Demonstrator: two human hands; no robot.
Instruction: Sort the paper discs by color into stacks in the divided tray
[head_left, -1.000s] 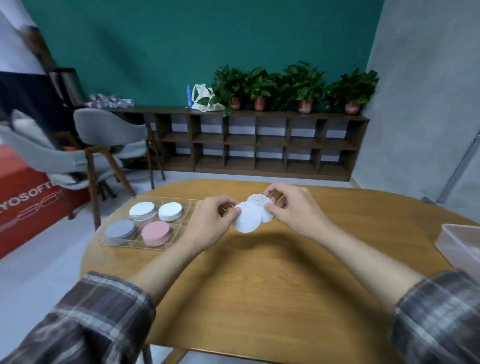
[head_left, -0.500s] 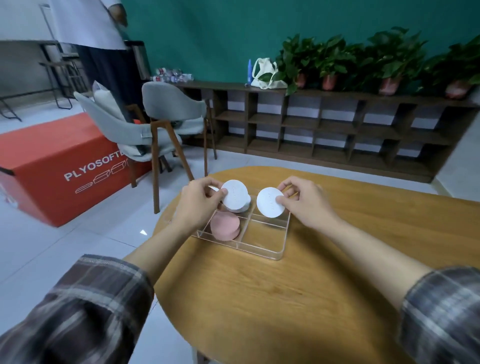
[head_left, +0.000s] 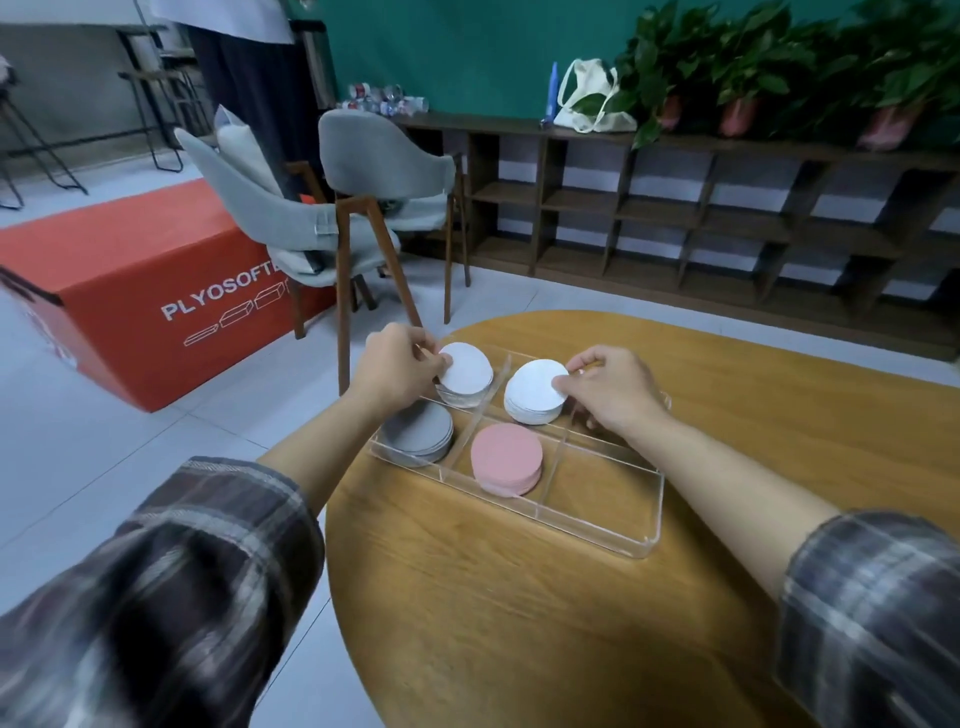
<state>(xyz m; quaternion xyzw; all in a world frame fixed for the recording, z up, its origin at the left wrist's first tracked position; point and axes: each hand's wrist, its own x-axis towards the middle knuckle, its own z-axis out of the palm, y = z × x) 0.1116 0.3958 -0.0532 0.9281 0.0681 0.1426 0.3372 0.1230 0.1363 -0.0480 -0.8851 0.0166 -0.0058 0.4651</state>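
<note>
1 pale disc (head_left: 466, 368) is pinched by the left hand (head_left: 396, 370) directly over the tray (head_left: 597, 526)'s far-left stack (head_left: 461, 399). 1 white disc (head_left: 535, 383) is pinched by the right hand (head_left: 615, 391) over the adjacent stack (head_left: 531, 415).

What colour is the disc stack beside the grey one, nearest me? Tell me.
The stack is pink; the head view shows it best.

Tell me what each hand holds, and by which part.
The left hand pinches a pale disc by its left edge. The right hand pinches a white disc by its right edge. Both discs are over the far compartments of the tray.
</note>
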